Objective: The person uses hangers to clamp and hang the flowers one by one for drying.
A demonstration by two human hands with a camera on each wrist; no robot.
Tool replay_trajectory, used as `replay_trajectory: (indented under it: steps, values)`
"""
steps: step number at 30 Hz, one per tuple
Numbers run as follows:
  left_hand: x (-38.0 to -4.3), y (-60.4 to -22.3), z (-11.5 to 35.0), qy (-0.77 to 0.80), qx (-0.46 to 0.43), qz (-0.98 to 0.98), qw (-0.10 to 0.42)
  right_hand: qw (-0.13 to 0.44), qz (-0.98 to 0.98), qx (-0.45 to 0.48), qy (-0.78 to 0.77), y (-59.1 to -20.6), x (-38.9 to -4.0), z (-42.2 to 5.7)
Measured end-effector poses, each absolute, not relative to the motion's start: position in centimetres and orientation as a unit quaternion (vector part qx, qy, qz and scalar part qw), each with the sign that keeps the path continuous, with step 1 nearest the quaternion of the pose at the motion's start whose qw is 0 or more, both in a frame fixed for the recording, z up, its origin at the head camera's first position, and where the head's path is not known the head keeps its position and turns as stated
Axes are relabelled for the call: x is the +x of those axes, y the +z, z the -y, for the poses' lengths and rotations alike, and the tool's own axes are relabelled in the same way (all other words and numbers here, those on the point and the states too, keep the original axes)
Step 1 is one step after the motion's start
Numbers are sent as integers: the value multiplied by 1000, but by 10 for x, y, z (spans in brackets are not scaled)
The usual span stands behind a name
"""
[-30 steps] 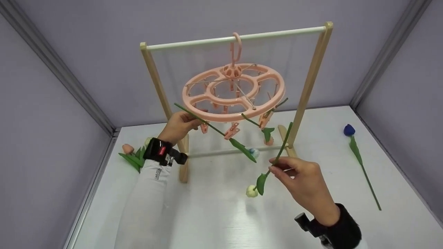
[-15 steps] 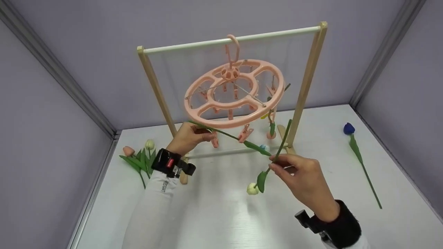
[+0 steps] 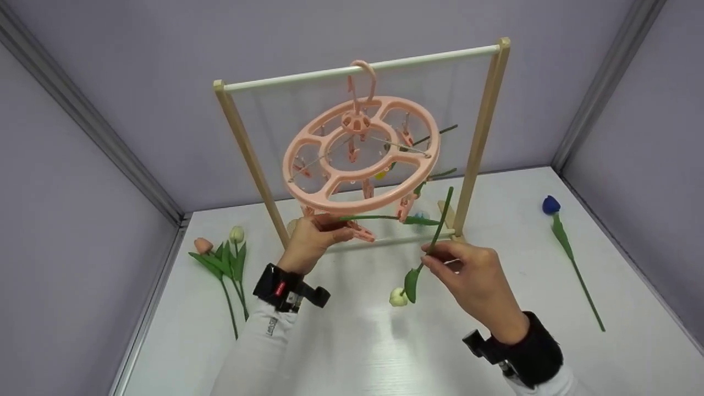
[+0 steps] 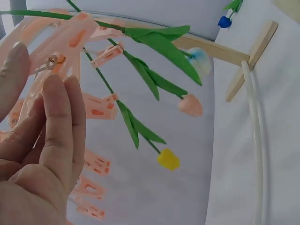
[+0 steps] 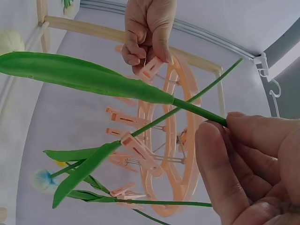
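Note:
A pink round clip hanger (image 3: 300, 190) hangs tilted with several clothes pegs below its ring. My left hand (image 3: 311, 242) is at the ring's near left edge, thumb and fingers at the handle end of a clothes peg (image 3: 363, 232). Between thumb and fingertips, my right hand (image 3: 467, 269) pinches the stem of a white tulip (image 3: 397, 297), its bloom pointing down. Behind that stem, a blue-and-white tulip (image 4: 200, 61) hangs clipped by its stem to the hanger. A peach tulip (image 4: 190, 105) and a yellow tulip (image 4: 168, 159) are clipped there too.
The hanger's hook sits over the white bar (image 3: 297, 78) of a wooden stand (image 3: 481, 126). Another peach tulip (image 3: 203, 245) and white tulip (image 3: 236, 234) lie on the white table's left side. A blue tulip (image 3: 551, 205) lies at the right.
The hanger has turned, carrying its clipped tulips to the right and back. My left hand has moved right and nearer along with it. The right hand holds the white tulip almost in place.

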State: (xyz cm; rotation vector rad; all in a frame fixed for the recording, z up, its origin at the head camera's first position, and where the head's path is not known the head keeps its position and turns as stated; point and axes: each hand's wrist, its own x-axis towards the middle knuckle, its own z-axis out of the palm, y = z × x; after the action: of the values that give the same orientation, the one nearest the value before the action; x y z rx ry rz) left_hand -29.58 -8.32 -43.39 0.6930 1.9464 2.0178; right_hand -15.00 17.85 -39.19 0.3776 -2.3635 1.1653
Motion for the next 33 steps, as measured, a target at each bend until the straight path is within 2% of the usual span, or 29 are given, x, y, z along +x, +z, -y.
replay_trajectory:
  steps: [7, 13, 22, 28, 33]
  values:
    - [-278, -432, 69, 702, 207, -670, 124, 228, 862, 129, 433, -395, -160, -174]
    - [-261, -429, 54, 689, 211, -689, 80, 224, 868, 119, 426, -393, -170, -171]
    - [-246, -428, 37, 698, 202, -687, 32, 260, 865, 121, 411, -392, -184, -171]
    - [-244, -428, 31, 697, 204, -687, 23, 284, 858, 131, 408, -394, -192, -175]
    - [-245, -427, 28, 693, 206, -691, 17, 279, 861, 134, 404, -393, -195, -176]
